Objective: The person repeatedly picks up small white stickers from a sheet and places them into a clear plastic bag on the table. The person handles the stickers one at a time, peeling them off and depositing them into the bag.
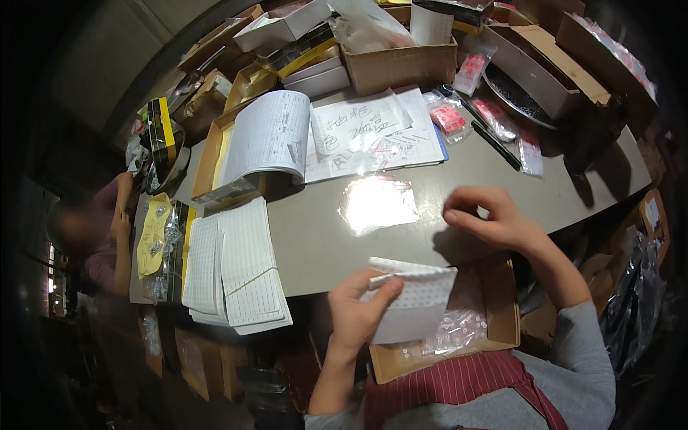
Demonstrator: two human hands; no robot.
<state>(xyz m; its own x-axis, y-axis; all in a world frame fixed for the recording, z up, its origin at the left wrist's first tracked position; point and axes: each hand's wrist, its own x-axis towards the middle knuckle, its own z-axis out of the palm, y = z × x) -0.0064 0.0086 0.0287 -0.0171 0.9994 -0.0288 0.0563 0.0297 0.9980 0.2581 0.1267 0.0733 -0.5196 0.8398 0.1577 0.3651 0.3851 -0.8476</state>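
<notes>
My left hand (362, 308) pinches a folded sheet of printed white paper (416, 301) between thumb and fingers. The paper is held over an open cardboard box (502, 315) at my lap, which contains clear plastic bags (455, 333) with small pale marks. Above the table's near edge, my right hand (487, 215) is curled with thumb and forefinger close together. Whatever it may hold cannot be made out. To its left on the table lies a shiny clear plastic bag (380, 206), bright with glare.
Stacked printed sheets (247, 265) lie at the left, one pile banded. Behind them are an open booklet (269, 136) and handwritten papers (365, 125). A black pen (494, 143) and small red-and-white packets (450, 120) lie right. Cardboard boxes (401, 64) line the back. Another person (107, 222) sits left.
</notes>
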